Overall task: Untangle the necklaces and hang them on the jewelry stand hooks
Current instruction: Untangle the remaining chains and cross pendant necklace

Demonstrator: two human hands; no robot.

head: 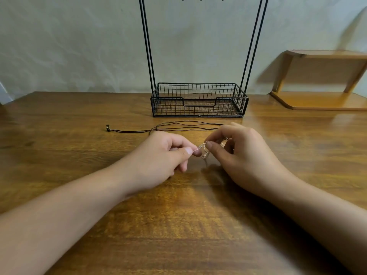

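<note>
step: untangling | both hands, left hand (166,153) and right hand (236,153), pinch the thin chain (202,150) | next I think: pull the knot loose gently

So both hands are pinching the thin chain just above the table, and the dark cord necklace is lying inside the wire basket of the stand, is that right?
Not quite. In the head view the dark cord necklace lies on the table in front of the wire basket, not inside it. The rest holds: left hand and right hand both pinch the thin chain.
</note>
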